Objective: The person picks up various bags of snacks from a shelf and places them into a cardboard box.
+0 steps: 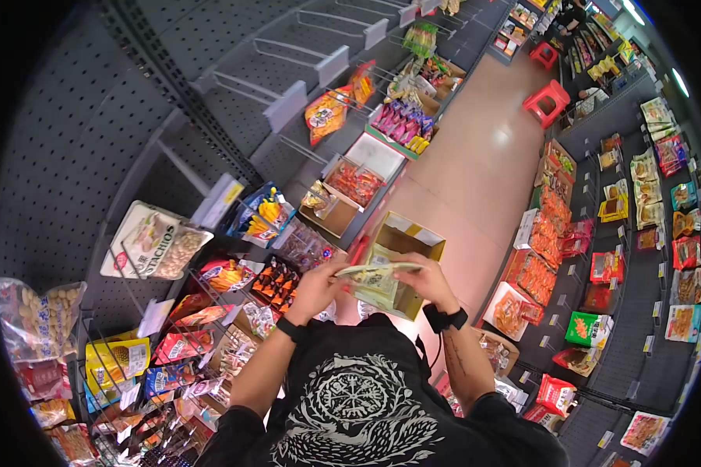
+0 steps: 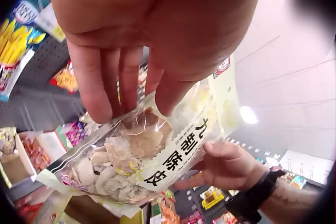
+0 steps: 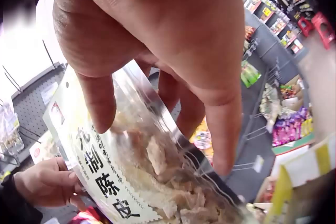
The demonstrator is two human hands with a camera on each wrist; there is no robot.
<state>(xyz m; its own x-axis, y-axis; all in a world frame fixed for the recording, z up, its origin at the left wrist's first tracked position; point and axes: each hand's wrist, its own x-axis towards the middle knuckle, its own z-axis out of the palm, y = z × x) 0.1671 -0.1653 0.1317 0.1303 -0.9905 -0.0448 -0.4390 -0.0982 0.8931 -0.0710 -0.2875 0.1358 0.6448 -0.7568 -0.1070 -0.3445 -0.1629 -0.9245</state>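
Between both hands is a clear-and-cream bag of dried tangerine peel, tilted, its black lettering facing up in the wrist views. My left hand pinches one end, thumb on the printed face and fingers behind. The right hand grips the opposite end, thumb on the front and fingers around the back. Seen from the head, the bag appears almost edge-on. Below it is an open cardboard box with a yellow edge, and similar pale bags lie inside.
Pegboard shelving with wire hooks lines the left, carrying a pistachio bag and an orange snack bag. A box of red-wrapped snacks sits ahead. Packaged food fills the right shelves. Red stools stand farther along the aisle.
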